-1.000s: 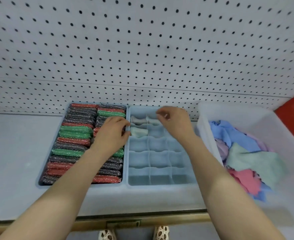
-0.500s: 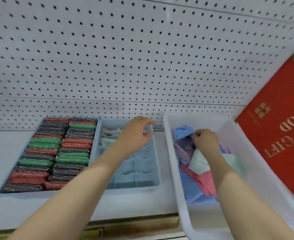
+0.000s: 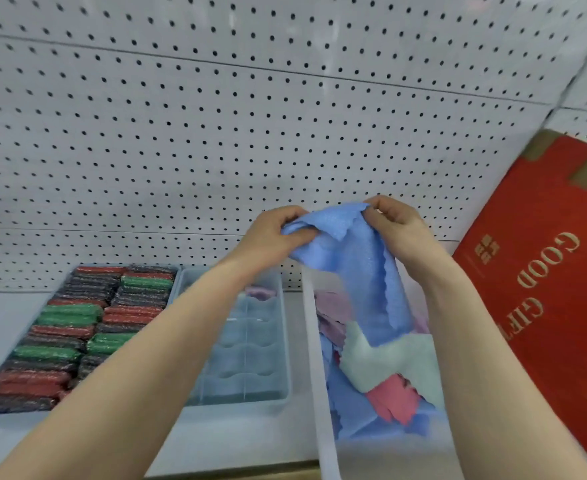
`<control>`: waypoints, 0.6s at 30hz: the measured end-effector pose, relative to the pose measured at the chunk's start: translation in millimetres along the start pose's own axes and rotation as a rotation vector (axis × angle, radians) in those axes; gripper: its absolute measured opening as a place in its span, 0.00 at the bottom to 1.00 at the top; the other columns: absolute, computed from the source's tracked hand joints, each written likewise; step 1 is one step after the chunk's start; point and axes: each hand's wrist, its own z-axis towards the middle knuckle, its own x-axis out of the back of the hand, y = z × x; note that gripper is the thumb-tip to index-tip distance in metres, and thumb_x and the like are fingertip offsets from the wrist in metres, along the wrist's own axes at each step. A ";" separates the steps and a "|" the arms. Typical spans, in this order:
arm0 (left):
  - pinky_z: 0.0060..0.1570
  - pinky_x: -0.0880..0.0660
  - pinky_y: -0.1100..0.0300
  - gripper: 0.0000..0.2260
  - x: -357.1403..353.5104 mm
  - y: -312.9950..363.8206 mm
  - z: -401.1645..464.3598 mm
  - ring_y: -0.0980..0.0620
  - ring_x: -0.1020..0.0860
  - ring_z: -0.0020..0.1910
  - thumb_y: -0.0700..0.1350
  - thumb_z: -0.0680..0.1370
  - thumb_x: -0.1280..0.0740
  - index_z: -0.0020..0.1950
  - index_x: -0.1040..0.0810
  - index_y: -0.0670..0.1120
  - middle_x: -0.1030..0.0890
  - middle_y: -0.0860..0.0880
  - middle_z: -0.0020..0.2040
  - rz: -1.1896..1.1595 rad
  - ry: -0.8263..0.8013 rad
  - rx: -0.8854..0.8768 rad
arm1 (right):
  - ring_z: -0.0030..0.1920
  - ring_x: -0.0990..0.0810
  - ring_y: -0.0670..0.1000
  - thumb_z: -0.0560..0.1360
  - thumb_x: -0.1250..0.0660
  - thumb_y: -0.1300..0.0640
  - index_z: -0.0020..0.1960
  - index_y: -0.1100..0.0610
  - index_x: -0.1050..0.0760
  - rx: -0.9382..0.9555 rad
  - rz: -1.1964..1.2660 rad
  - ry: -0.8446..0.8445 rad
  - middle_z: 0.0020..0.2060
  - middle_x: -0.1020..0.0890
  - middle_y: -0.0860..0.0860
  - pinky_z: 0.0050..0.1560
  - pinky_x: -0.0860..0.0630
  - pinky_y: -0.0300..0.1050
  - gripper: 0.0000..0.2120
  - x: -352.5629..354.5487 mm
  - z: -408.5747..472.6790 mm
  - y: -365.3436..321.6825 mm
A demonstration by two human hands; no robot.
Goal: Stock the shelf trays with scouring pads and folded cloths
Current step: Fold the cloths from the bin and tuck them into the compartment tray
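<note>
Both your hands, left hand (image 3: pixel 274 233) and right hand (image 3: pixel 397 225), pinch the blue cloth (image 3: pixel 361 268), which hangs below them over the clear bin (image 3: pixel 319 393).

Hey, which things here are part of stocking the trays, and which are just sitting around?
Part of the job:
- thin blue cloth, held by left hand and right hand
- pale blue divided tray
- tray of red, green and black scouring pads
- clear plastic bin of loose cloths

Lying about:
- red cardboard gift box
- white pegboard

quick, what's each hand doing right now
Left hand: closed, gripping the top edge of the blue cloth.
Right hand: closed, pinching the same blue cloth at its other corner.
</note>
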 end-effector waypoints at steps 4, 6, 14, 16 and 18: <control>0.36 0.31 0.59 0.09 16.7 2.8 -8.5 0.54 0.27 0.34 0.45 0.77 0.32 0.43 0.23 0.40 0.23 0.50 0.36 -0.070 0.050 0.127 | 0.49 0.18 0.54 0.70 0.29 0.62 0.60 0.46 0.25 0.010 -0.005 -0.257 0.49 0.17 0.55 0.48 0.21 0.48 0.21 -14.4 -3.6 1.0; 0.35 0.34 0.59 0.13 24.3 5.4 -11.0 0.54 0.30 0.33 0.47 0.78 0.33 0.42 0.25 0.38 0.26 0.49 0.35 -0.008 0.054 0.161 | 0.48 0.19 0.56 0.70 0.26 0.61 0.59 0.49 0.23 0.044 0.033 -0.251 0.49 0.18 0.60 0.53 0.23 0.51 0.19 -33.3 -1.3 -3.8; 0.50 0.24 0.64 0.17 70.2 8.2 -32.8 0.60 0.21 0.50 0.51 0.69 0.22 0.55 0.22 0.56 0.19 0.60 0.51 0.172 0.018 0.121 | 0.36 0.24 0.47 0.78 0.32 0.52 0.45 0.64 0.21 -0.012 0.102 -0.134 0.36 0.20 0.51 0.40 0.30 0.43 0.14 -80.3 12.3 -16.4; 0.47 0.26 0.60 0.07 79.0 8.3 -35.5 0.57 0.22 0.44 0.47 0.74 0.26 0.51 0.19 0.50 0.17 0.54 0.45 0.129 0.087 0.076 | 0.37 0.25 0.47 0.77 0.32 0.49 0.47 0.65 0.22 -0.027 0.102 -0.163 0.37 0.21 0.52 0.41 0.32 0.44 0.17 -87.7 13.6 -21.4; 0.42 0.30 0.57 0.04 87.2 10.1 -38.5 0.54 0.26 0.39 0.46 0.77 0.30 0.46 0.18 0.46 0.19 0.46 0.40 0.095 0.135 0.042 | 0.39 0.22 0.47 0.74 0.29 0.48 0.48 0.60 0.19 -0.006 0.144 -0.206 0.39 0.18 0.51 0.42 0.27 0.42 0.14 -95.4 14.3 -29.8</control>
